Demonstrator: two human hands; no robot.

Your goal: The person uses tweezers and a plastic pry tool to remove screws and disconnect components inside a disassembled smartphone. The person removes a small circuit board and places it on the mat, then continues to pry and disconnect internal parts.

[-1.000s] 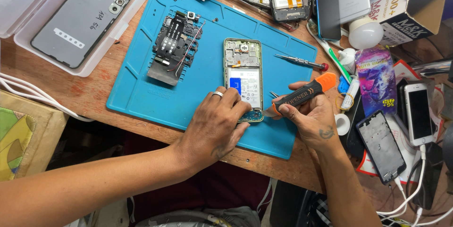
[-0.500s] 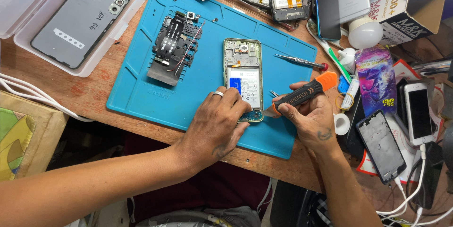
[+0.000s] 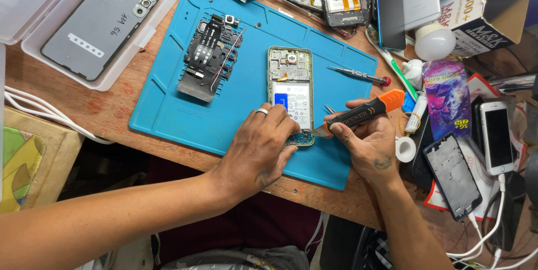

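1. Gripping a black-and-orange pry tool point(image 3: 363, 113), the right hand point(image 3: 367, 144) has its fingers wrapped shut around the handle; the thin metal blade points toward frame left and meets the lower right corner of the opened phone point(image 3: 290, 94), just right of centre.

2. Left hand point(image 3: 259, 152) comes in from the lower left, palm down, fingers pressed onto the phone's bottom end and covering part of it; whether they pinch the frame or only press it flat cannot be told. A ring shows on one finger.

3. Blue work mat point(image 3: 168, 113) fills the middle of the frame, lying on the wooden table point(image 3: 112, 107). The phone lies on its right half, long axis running top to bottom of the frame, back cover off, with battery and boards exposed.

4. Key relation: the tool's long axis runs nearly crosswise to the phone's, slanting up toward the right, so the blade enters from the side at the bottom corner. Both hands meet at that same end, the left directly on the phone, the right just beside it.

5. Both forearms rise from the bottom edge, the left long and slanted, the right steeper, with its wrist off the mat's lower right edge.

6. Smaller things around:
   - a removed black inner plate point(image 3: 208, 57) on the mat, upper left of the phone, well apart;
   - a small red-tipped screwdriver point(image 3: 358, 75) on the mat to the phone's upper right;
   - a grey phone back point(image 3: 98, 20) in a clear plastic tray at upper left.
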